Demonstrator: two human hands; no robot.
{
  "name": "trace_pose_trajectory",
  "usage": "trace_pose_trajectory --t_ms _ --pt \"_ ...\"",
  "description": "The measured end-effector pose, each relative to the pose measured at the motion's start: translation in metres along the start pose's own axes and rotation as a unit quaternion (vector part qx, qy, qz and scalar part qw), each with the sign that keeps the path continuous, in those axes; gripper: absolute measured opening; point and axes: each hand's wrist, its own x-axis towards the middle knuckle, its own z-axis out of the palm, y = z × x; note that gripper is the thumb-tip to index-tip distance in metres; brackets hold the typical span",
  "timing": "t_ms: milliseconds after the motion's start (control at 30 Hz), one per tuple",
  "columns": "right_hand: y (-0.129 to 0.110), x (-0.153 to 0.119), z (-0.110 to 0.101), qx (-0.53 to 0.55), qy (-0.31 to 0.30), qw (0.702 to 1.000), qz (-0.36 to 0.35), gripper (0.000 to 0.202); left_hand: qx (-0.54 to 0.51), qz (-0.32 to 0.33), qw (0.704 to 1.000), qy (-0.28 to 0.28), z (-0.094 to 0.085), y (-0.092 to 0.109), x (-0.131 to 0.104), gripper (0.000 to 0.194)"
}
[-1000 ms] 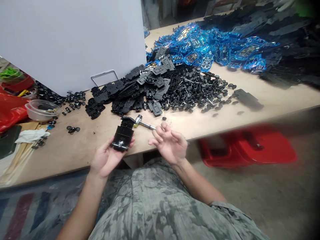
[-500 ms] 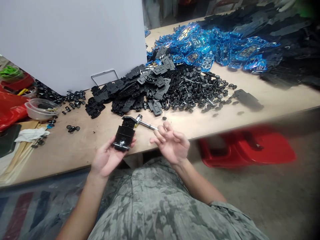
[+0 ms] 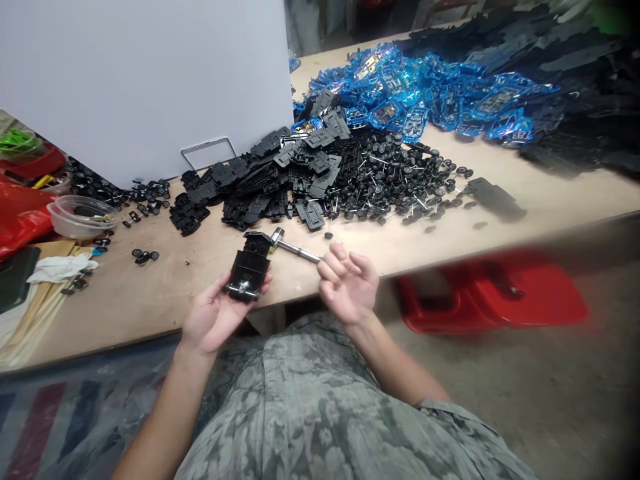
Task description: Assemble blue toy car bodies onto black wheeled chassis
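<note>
My left hand (image 3: pixel 215 317) is closed round a black plastic toy car chassis (image 3: pixel 249 273), held just above the table's front edge. A shiny bar lies across the chassis's near end. To its right, my right hand (image 3: pixel 349 283) is turned palm up with its fingers curled in and the thumb standing apart; nothing shows in it. Between the hands, a small hammer (image 3: pixel 299 251) with a metal handle lies on the table. Its head is beside the chassis's far end, and the handle's end reaches my right fingers. Whether they touch it, I cannot tell.
Beyond the hands are piles of black chassis (image 3: pixel 260 180), wheel axles (image 3: pixel 390 177) and blue car bodies (image 3: pixel 410 93). A white panel (image 3: pixel 150 80) stands at the back. Clear tubs (image 3: pixel 80 217) are at left. A red plastic stool (image 3: pixel 535 297) stands below the table's right edge.
My right hand has curled its spread fingers inward and shifted slightly right. The chassis has tipped a little in my left hand, which stays in place. The hammer has not moved.
</note>
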Motion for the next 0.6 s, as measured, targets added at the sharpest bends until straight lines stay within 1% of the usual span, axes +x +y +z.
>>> trace_pose_trajectory --t_ms 133,233,367,433,467,533,567,600 --pt "-0.001 0.000 -0.005 0.009 -0.011 1.000 0.003 0.032 0.000 -0.003 1.000 0.000 -0.001 -0.001 0.000 0.057" --pt "-0.001 0.002 -0.006 0.012 -0.018 1.000 0.001 0.033 0.003 -0.004 1.000 -0.002 0.000 -0.002 0.001 0.056" --pt "-0.001 0.002 -0.002 -0.032 -0.016 0.999 -0.011 0.030 0.006 -0.006 1.000 -0.005 0.001 -0.004 0.002 0.055" --pt "0.002 0.001 0.002 -0.097 -0.004 0.995 -0.024 0.026 0.005 -0.008 1.000 -0.005 0.003 -0.005 0.003 0.054" --pt "0.004 0.001 0.004 -0.146 0.007 0.989 -0.035 0.023 0.004 -0.012 1.000 -0.007 0.005 -0.006 0.003 0.053" --pt "0.010 0.002 0.007 -0.268 0.040 0.960 -0.068 0.017 0.001 -0.023 1.000 -0.015 0.009 -0.009 0.003 0.049" --pt "0.013 0.003 0.008 -0.327 0.054 0.940 -0.081 0.019 -0.001 -0.028 0.999 -0.021 0.011 -0.012 0.003 0.045" --pt "0.016 0.004 0.009 -0.375 0.063 0.921 -0.087 0.027 -0.002 -0.031 0.999 -0.029 0.013 -0.015 0.003 0.042"
